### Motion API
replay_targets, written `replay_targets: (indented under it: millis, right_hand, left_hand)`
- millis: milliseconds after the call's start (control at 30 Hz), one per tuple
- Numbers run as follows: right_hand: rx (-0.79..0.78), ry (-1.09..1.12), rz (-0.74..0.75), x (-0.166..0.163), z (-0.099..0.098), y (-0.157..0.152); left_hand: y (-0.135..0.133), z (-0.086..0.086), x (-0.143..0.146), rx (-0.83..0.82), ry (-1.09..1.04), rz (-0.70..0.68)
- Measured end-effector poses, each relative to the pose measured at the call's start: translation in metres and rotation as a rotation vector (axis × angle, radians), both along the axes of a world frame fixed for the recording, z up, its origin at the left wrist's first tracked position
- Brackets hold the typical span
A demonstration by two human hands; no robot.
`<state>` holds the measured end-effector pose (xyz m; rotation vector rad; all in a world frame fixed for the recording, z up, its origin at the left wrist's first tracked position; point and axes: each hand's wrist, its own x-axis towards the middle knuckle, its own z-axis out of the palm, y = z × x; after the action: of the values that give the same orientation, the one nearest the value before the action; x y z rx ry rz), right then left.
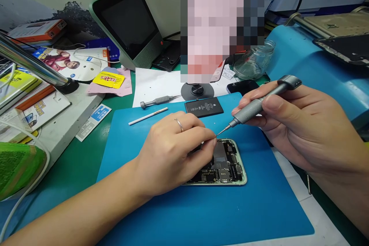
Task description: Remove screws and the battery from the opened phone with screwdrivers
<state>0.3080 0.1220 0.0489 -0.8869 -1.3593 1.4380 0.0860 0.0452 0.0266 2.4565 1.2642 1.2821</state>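
Note:
An opened phone [223, 167] lies on the blue mat [201, 215], its circuit board and inner parts bared. Over its left part is my left hand [178, 150], thumb and index finger pinched at the screwdriver's tip; anything between them is too small to make out. My right hand [288, 119] grips a grey precision screwdriver [250, 109], tilted so that its thin shaft points down-left to the left fingertips. Behind the phone a black phone battery [204, 107] lies flat. Left of the battery are a white stick [148, 116] and a second grey screwdriver [160, 100].
A screen device [129, 19] stands at the back left, near a yellow packet [108, 79]. A glass jar [253, 61] and a dark phone [242, 86] are behind my right hand. A metal lamp pole [34, 61] crosses the left; a blue-covered machine [305, 61] stands right.

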Motion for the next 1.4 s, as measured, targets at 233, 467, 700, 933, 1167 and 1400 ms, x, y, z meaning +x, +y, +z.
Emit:
replay_targets:
  millis: [233,467,700,933,1167,1400]
  right_hand:
    - [0.000,-0.010,0.006,0.0017,0.0005,-0.0008]
    - [0.005,-0.013,-0.003,0.0010,-0.0007,0.0006]
    - [0.014,-0.024,-0.021,-0.0011,-0.0006,0.0009]
    - [0.001,-0.018,-0.040,0.0000,0.0000,-0.0011]
    - [0.001,-0.030,-0.048,-0.0004,-0.0003,-0.0008]
    - [0.012,-0.010,-0.046,-0.0009,0.0022,-0.0028]
  left_hand:
    - [-0.0001,0.0003,0.0008,-0.013,0.002,0.018]
    - [-0.0004,0.0000,0.0009,-0.001,-0.009,0.026]
    - [-0.0004,-0.0002,0.0002,0.004,-0.005,0.025]
    - [-0.0014,0.0006,0.0003,0.007,0.004,0.035]
    - [-0.0013,0.0011,0.0001,0.001,0.013,0.046]
    - [-0.0018,0.0009,0.0004,-0.009,0.013,0.052]
